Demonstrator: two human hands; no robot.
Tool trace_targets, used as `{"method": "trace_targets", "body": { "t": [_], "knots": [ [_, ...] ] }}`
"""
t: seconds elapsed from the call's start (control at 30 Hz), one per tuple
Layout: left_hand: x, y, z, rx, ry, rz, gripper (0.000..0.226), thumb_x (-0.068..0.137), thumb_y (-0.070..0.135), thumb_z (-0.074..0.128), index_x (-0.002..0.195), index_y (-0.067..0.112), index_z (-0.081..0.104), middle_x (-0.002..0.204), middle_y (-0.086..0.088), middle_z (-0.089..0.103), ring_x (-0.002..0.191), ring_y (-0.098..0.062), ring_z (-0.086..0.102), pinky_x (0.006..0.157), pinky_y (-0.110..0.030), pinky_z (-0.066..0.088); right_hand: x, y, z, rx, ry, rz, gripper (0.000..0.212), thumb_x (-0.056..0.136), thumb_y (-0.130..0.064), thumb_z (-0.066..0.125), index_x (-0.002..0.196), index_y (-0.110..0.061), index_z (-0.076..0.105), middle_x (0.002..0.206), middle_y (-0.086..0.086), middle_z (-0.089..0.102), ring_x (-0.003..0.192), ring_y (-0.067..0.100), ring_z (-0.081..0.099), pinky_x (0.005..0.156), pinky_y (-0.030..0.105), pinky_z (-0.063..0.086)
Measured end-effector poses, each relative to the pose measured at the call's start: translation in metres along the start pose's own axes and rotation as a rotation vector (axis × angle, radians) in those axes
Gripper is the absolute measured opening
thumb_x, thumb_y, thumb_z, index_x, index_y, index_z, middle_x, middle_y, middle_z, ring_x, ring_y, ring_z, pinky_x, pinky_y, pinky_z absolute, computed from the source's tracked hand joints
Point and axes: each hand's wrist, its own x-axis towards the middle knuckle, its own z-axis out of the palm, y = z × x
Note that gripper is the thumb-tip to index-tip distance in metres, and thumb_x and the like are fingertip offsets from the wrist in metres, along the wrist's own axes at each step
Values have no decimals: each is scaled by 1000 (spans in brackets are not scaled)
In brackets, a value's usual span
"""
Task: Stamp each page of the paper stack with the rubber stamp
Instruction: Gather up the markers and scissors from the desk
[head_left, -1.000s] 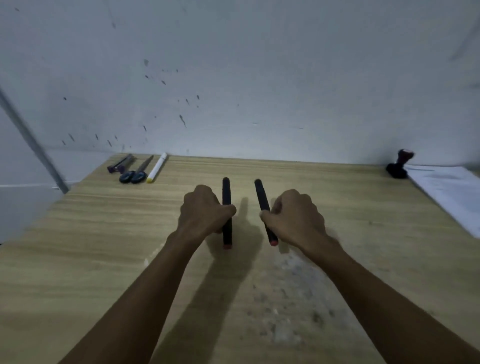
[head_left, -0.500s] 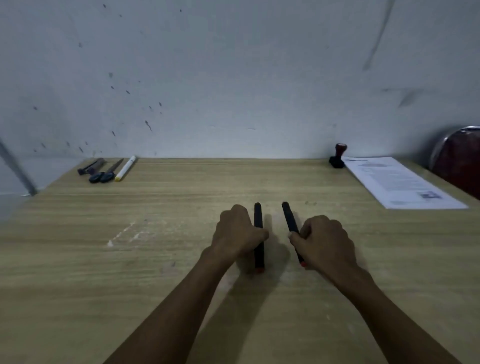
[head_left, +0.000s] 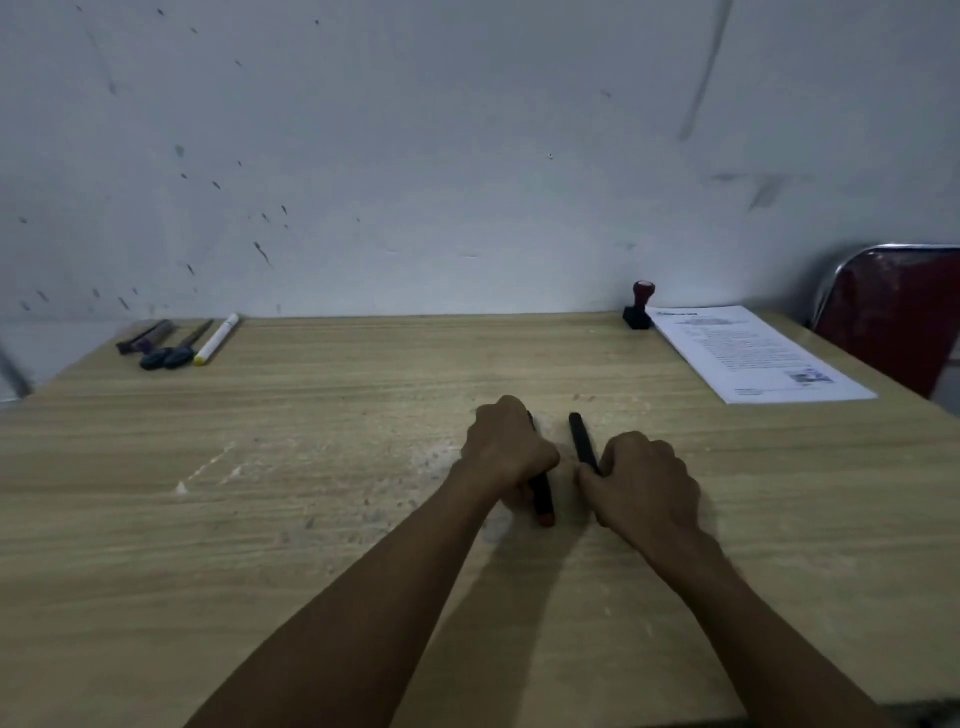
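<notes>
Gripping a black stick in each fist, left hand (head_left: 506, 452) and right hand (head_left: 641, 480) rest mid-tabletop; stamping is not begun. We find the rubber stamp (head_left: 639, 306) and paper stack (head_left: 753, 356) untouched at the far right corner; both hands must first be freed.

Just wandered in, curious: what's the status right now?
Left hand and right hand each closed on a black stick. Rubber stamp untouched beside paper stack. Nothing between.

Left hand (head_left: 506, 449) bare; right hand (head_left: 641, 480) bare; forearms unsleeved
</notes>
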Motion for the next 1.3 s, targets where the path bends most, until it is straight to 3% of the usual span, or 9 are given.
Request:
{"method": "trace_targets", "body": {
  "t": [0.3,0.43,0.5,0.67,0.87,0.97,1.07,1.3],
  "knots": [
    [2,0,3,-14,-6,-10,33,72,12,74,67,13,41,72,-5,50,56,-17,52,52,-27,45,4,5,4,48,4,4,32,80,-53,67,87,-22,62,94,2,60,90,25,59,68,31,41],
    [1,1,1,-35,-35,-22,31,72,13,74,72,12,44,80,-10,58,66,-25,65,63,-35,60,5,6,6,67,15,12,33,80,-56,67,86,-24,63,91,1,60,88,24,60,67,31,42],
    [0,2,0,-39,-49,-31,32,72,15,76,75,11,44,84,-12,60,70,-29,68,65,-42,61,5,6,8,84,25,7,36,79,-59,67,81,-24,63,86,0,62,82,22,61,66,31,47],
    [-1,0,-1,-29,-61,-19,38,72,21,80,75,13,43,89,-13,60,74,-30,68,66,-41,61,2,4,6,126,22,16,39,76,-62,65,78,-23,64,79,0,64,78,22,63,67,33,54],
    [1,-10,-5,8,-56,5,43,69,36,82,74,11,48,82,-13,63,71,-27,66,66,-38,60,-1,-1,0,102,51,9,33,81,-58,63,92,-28,61,85,0,66,85,22,64,75,34,52],
    [5,-23,-13,20,17,59,45,67,44,80,73,4,61,71,-11,65,63,-25,66,62,-38,60,0,-12,-3,115,86,-16,28,82,-54,65,94,-28,65,90,-1,66,87,22,64,73,33,51],
    [5,-39,-28,-56,148,154,34,75,36,77,72,2,72,63,-11,69,55,-23,68,59,-44,60,0,-33,-1,153,113,-77,27,81,-53,65,91,-28,67,86,-4,68,81,19,65,72,37,56],
    [3,-85,-79,-90,354,252,15,82,21,73,76,8,75,67,-5,70,55,-8,61,62,-26,51,-1,-105,20,235,50,-222,28,83,-53,65,90,-26,68,83,-5,68,79,16,65,73,36,57]
  ]
}}
